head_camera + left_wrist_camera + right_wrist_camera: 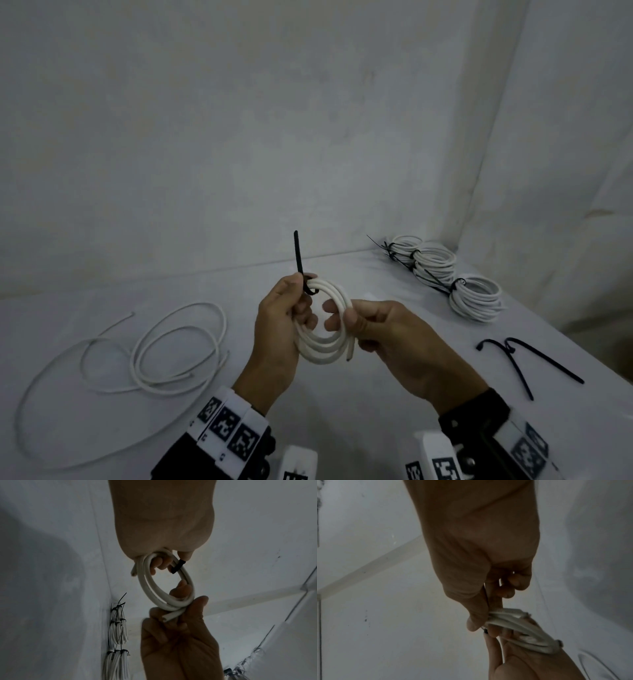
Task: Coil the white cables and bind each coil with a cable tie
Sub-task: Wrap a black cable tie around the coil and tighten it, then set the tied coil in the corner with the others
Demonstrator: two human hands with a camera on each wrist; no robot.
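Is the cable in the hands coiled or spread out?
Coiled: the white cable forms stacked round loops held between the left hand and right hand.

No readable text, only black-and-white square marker patterns on wrist bands [228, 426]

The coil [323, 329] is smooth white plastic-sheathed cable with a soft sheen, and the tie [298, 260] round it is matt black plastic, as are the spare ties [520, 363]. The loose cables [171, 349] and the bound coils [474, 298] have the same smooth white jacket, their ties thin and black. The counter [376, 274] looks like a matt, pale, slightly creased sheet, and the wall [239, 120] behind is dull, blotchy and unpolished.
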